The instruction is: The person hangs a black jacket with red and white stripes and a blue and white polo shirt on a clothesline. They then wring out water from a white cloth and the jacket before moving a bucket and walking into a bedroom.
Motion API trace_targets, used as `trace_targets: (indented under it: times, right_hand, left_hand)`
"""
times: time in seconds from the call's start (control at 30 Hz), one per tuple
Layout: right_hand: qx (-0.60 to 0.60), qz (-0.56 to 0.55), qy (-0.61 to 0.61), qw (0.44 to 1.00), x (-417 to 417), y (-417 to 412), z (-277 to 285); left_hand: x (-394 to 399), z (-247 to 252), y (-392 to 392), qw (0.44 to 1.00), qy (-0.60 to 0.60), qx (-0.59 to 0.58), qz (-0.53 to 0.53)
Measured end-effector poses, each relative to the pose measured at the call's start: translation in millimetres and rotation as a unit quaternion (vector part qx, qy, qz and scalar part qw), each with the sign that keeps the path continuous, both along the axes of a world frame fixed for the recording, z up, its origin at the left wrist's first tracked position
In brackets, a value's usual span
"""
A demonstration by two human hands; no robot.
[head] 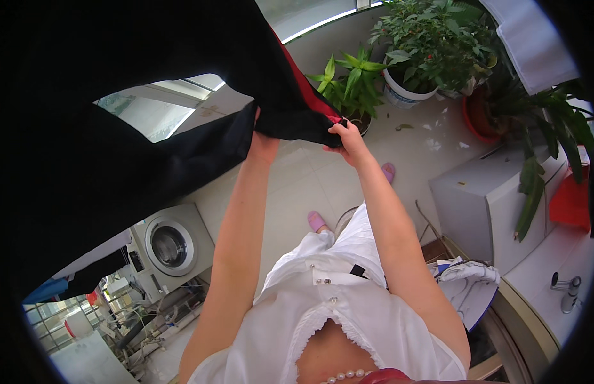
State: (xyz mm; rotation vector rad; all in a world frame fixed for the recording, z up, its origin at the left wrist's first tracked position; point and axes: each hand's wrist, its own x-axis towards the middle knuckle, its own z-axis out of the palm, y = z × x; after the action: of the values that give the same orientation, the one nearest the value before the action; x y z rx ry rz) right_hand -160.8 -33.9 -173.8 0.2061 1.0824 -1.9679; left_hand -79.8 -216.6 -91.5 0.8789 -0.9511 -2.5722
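Note:
A large black garment with a red inner edge [191,53] hangs across the upper left, close to the camera. At its lower right part, my right hand [347,139] pinches the corner beside the red strip between thumb and fingers. My left hand [264,137] is at the garment's lower edge, a little left of the right one, its fingers mostly hidden behind the black cloth and gripping it. The cloth between both hands is bunched. Through a gap in the garment, a window shows.
Potted plants [357,81] and a white bucket with a leafy plant [402,96] stand by the wall. A front-loading washing machine [170,245] is at lower left. To the right are a grey cabinet [462,192], a red container [570,201] and a sink faucet [569,293].

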Motion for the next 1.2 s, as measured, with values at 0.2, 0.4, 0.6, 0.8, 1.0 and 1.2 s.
trace_targets:
  times: [0.2,0.4,0.6,0.8,1.0,1.2]
  right_hand:
    - [0.116,-0.026,0.236,0.964,-14,2,20]
    - [0.125,0.071,0.625,0.767,-29,30,51]
    - [0.102,0.034,0.213,0.971,-72,74,93]
    - [0.089,0.114,0.032,0.989,-86,36,96]
    - [-0.200,0.023,0.108,0.974,-70,61,111]
    - [0.147,-0.172,0.745,0.628,-25,20,115]
  left_hand:
    - [46,26,105,0.874,-0.098,-0.183,-0.439]
    - [-90,66,64,0.362,0.094,-0.872,-0.316]
    - [-75,68,47,0.451,-0.033,-0.721,-0.525]
    - [-58,62,58,0.396,-0.147,-0.789,-0.446]
    - [-57,84,15,0.816,-0.145,-0.280,-0.484]
    - [-47,112,14,0.805,-0.057,0.080,-0.585]
